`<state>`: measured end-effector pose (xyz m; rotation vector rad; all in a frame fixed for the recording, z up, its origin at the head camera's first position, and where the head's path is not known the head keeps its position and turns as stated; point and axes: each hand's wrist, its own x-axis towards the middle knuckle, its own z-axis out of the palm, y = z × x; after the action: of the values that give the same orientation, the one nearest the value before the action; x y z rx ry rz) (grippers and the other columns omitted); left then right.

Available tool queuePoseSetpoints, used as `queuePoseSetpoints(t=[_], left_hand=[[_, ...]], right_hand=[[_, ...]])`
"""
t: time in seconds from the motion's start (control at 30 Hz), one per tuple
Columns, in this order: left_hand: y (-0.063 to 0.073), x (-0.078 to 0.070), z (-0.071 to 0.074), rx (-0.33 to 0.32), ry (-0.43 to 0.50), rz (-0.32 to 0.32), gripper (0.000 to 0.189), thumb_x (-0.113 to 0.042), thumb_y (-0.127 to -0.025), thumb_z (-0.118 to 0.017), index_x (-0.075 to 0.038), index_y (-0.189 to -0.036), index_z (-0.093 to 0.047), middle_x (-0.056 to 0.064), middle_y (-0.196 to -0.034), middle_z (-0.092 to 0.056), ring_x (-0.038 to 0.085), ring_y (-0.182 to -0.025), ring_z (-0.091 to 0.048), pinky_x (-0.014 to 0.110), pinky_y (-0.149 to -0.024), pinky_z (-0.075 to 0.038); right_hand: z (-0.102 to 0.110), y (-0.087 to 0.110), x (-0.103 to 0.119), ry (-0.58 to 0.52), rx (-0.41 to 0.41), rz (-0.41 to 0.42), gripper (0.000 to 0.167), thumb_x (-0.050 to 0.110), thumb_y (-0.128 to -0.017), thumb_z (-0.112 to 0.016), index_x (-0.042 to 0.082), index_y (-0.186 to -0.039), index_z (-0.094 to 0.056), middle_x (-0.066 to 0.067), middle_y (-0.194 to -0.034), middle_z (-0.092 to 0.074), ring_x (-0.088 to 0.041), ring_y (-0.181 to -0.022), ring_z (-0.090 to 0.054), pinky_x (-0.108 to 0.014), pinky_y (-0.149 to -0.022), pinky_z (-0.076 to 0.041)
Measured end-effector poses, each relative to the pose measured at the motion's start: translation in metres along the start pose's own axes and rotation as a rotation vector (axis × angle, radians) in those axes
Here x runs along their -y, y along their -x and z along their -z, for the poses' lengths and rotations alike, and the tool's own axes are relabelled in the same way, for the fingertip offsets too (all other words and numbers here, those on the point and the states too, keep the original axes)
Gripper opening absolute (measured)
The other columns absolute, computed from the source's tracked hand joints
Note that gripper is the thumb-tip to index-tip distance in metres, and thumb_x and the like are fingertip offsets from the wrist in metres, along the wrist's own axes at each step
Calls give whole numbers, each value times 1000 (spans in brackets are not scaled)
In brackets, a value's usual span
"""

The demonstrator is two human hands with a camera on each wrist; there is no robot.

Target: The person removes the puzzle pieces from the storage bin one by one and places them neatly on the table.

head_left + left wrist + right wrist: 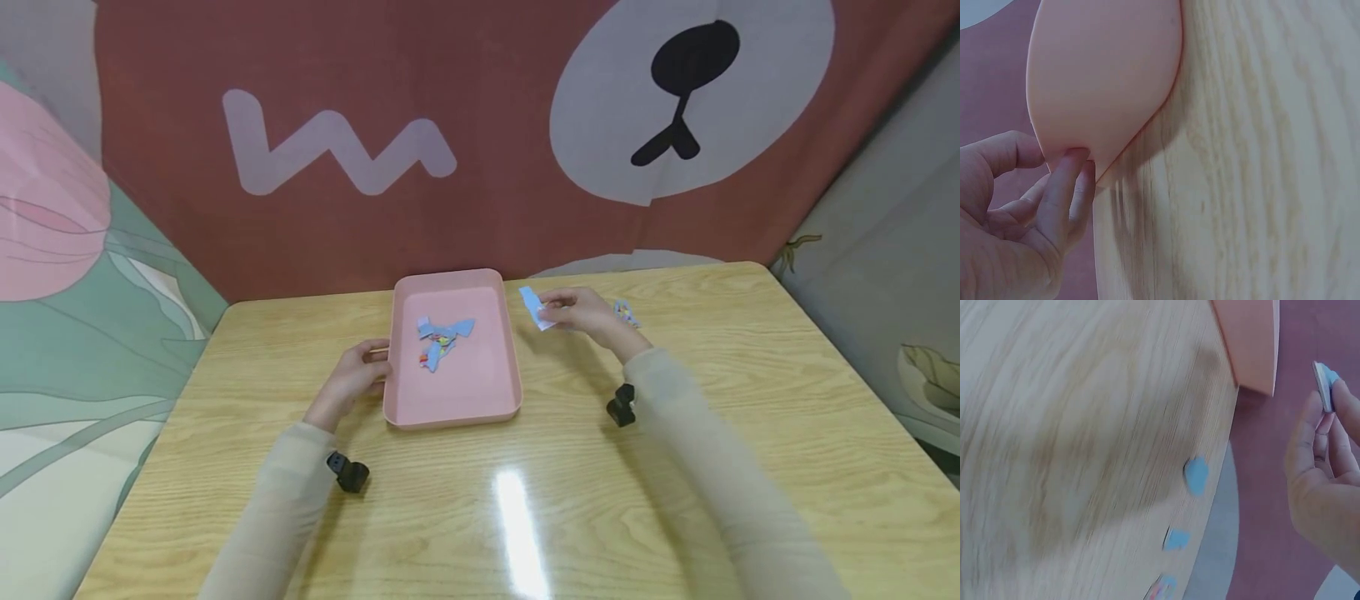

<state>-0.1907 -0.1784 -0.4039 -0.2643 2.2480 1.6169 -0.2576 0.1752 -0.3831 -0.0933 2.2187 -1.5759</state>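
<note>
A shallow pink tray (pixel 453 408) lies on the table with several blue and multicoloured puzzle pieces (pixel 442 333) in a loose heap inside it. My left hand (pixel 356 377) grips the tray's left side. In the left wrist view, its fingers (pixel 1063 187) press the outer wall and another finger meets the rim. To the right of the tray, above the table, my right hand (pixel 581 315) pinches a flat light-blue puzzle piece (pixel 536 308) between thumb and fingers. The right wrist view shows that piece (pixel 1324 387) edge-on, with a pale side.
More pieces (pixel 625 313) lie on the table just beyond the right hand. In the right wrist view, blue pieces (pixel 1196 476) sit near the table's edge. A wooden table (pixel 435 508) runs back to a red-brown printed cloth (pixel 495 167).
</note>
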Motion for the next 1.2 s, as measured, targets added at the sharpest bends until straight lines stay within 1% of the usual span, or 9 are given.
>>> queuePoseSetpoints(t=[0.13, 0.33, 0.43, 0.6, 0.73, 0.9, 1.0, 1.1, 1.2], left_hand=[[-1, 1, 0, 1, -1, -2, 57, 0, -91, -44, 3, -146, -29, 28, -144, -40, 33, -122, -51, 34, -88, -55], [-2, 2, 0, -2, 4, -2, 57, 0, -90, -44, 3, -146, -29, 29, -144, -41, 30, -119, -53, 32, -85, -55], [-2, 2, 0, -3, -3, 1, 57, 0, -91, -44, 3, -146, -29, 29, -144, -41, 31, -119, -53, 32, -85, -55], [-1, 2, 1, -3, -6, 1, 57, -1, -91, -45, 3, -146, -29, 28, -144, -41, 31, -119, -53, 33, -85, -55], [-1, 1, 1, -7, -18, 8, 57, -1, -91, -45, 2, -146, -30, 27, -144, -41, 31, -121, -52, 31, -85, -55], [0, -1, 1, -7, -31, 13, 57, -2, -91, -45, 1, -146, -30, 27, -145, -41, 31, -122, -52, 30, -84, -55], [1, -2, 0, -4, -23, 7, 57, -1, -91, -45, 2, -146, -29, 28, -145, -40, 33, -123, -51, 32, -86, -55], [1, -2, 0, -10, -15, 8, 57, -1, -91, -44, 2, -146, -30, 28, -144, -41, 34, -124, -50, 33, -87, -54], [0, -1, 0, -13, -14, 13, 57, -1, -91, -45, 2, -146, -30, 27, -144, -41, 34, -124, -50, 33, -88, -54]], right_hand=[[16, 4, -8, -50, -11, -13, 48, 12, -96, -55, -3, -139, -42, -1, -109, -52, 0, -84, -56, -44, -106, -42], [41, 14, -20, -61, -2, -12, 51, 15, -98, -49, -2, -144, -35, 6, -104, -54, 0, -88, -55, -45, -109, -38], [51, 18, -26, -64, -10, -13, 53, 16, -99, -48, -4, -145, -32, 10, -99, -54, 2, -87, -56, -40, -106, -42], [69, 22, -36, -78, -35, -39, 55, 15, -100, -46, -4, -148, -26, 8, -105, -52, 5, -87, -57, -26, -100, -47], [81, 26, -42, -79, -38, -61, 57, 13, -100, -44, -4, -149, -22, 1, -114, -49, 7, -87, -57, -23, -99, -47], [93, 30, -50, -129, -61, -89, 59, 8, -99, -42, -4, -150, -16, -8, -122, -43, 7, -85, -58, -16, -90, -50], [100, 32, -54, -173, -74, -107, 61, 5, -98, -43, -4, -151, -14, -10, -125, -44, 7, -84, -59, -17, -90, -50], [107, 33, -59, -206, -74, -120, 64, 2, -97, -45, -3, -151, -11, 0, -117, -50, 8, -85, -59, -18, -91, -50], [114, 34, -64, -249, -74, -126, 69, -2, -94, -48, -4, -151, -9, 13, -99, -56, 9, -85, -59, -17, -89, -51]])
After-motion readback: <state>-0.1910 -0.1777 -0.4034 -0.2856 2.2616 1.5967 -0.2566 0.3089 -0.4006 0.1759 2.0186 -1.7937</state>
